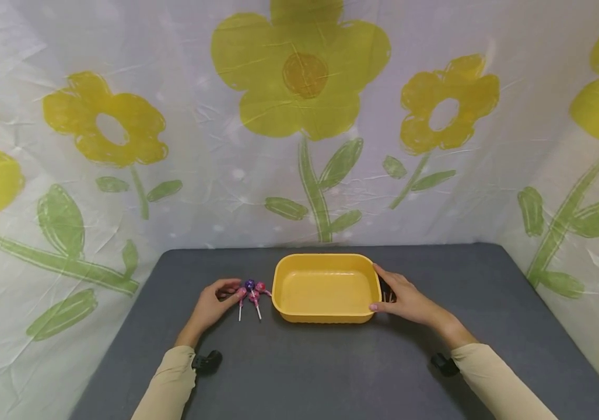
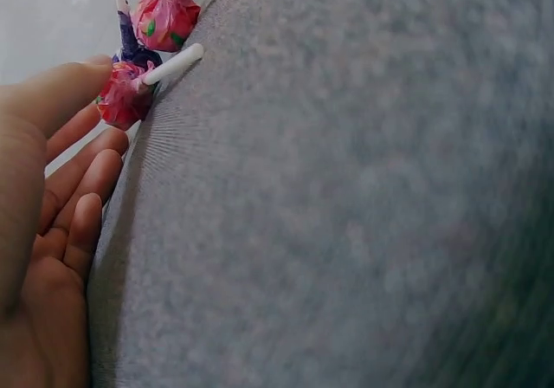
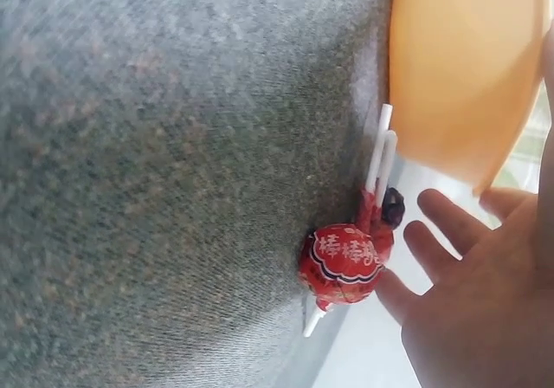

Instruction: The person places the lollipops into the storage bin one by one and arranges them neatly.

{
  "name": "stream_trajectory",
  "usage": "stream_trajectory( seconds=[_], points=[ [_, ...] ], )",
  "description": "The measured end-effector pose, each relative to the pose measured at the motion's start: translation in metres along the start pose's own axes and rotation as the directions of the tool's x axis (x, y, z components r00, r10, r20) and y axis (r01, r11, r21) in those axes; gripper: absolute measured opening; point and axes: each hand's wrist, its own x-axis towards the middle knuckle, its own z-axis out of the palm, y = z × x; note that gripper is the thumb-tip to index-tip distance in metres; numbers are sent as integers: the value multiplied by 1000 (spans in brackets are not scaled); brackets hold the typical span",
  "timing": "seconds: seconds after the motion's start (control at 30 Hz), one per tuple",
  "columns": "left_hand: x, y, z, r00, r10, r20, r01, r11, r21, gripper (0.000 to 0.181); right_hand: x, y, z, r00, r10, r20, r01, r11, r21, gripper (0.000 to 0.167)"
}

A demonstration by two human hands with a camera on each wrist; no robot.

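Note:
In the head view my left hand [image 1: 215, 300] is at a small cluster of wrapped lollipops, left of a yellow plastic bin [image 1: 325, 318]. Thumb and index finger pinch a pink lollipop [image 2: 126, 93], the index tip partly hidden behind it. Beside it lie a purple lollipop [image 1: 249, 284] and more pink lollipops [image 1: 261, 286]. My right hand [image 1: 409, 300] reaches across the bin's right end, thumb and index finger touching its rim, fingers spread and fairly straight. Under that hand lie a red lollipop [image 3: 344, 262] and a dark-wrapped lollipop [image 3: 393, 208], mostly hidden in the head view.
A dark grey cloth-like tabletop [image 1: 299, 373] carries everything. Behind and at both sides hangs a pale curtain [image 1: 199, 146] printed with yellow flowers, close to the table's back edge. A black wrist camera [image 1: 207, 361] sits on the left wrist, another wrist camera [image 1: 444, 364] on the right.

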Motion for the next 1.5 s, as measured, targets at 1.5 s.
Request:
stream_trajectory(
  seconds=[1.5],
  points=[
    [-1,3,-7,1000,-5,7,6,996,-93,30,8,-3,-3,999,-24,22,27,993,-113,107]
  ],
)
